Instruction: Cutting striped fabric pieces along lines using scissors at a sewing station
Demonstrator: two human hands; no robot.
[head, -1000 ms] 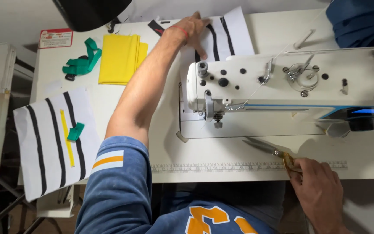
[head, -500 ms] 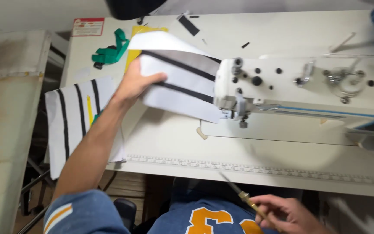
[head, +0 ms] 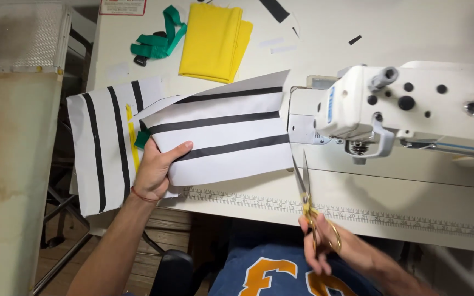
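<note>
While the left hand point(head: 154, 170) pinches a striped sheet point(head: 223, 134) at its near-left corner, thumb on top, the right hand point(head: 330, 252) grips gold-handled scissors point(head: 305, 192), fingers closed through the loops. The sheet lies on the worktop point(head: 390, 33) between a second striped sheet point(head: 102, 148) and the sewing machine point(head: 412, 104) — its long axis and black stripes run left to right. The blades, slightly parted, point away from the person, tips just beside the sheet's near-right corner. It looks like lining up for a cut — the edge must enter between the blades.

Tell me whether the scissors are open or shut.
Open: the scissors in the right hand show two blades spread slightly apart near the tips.
</note>
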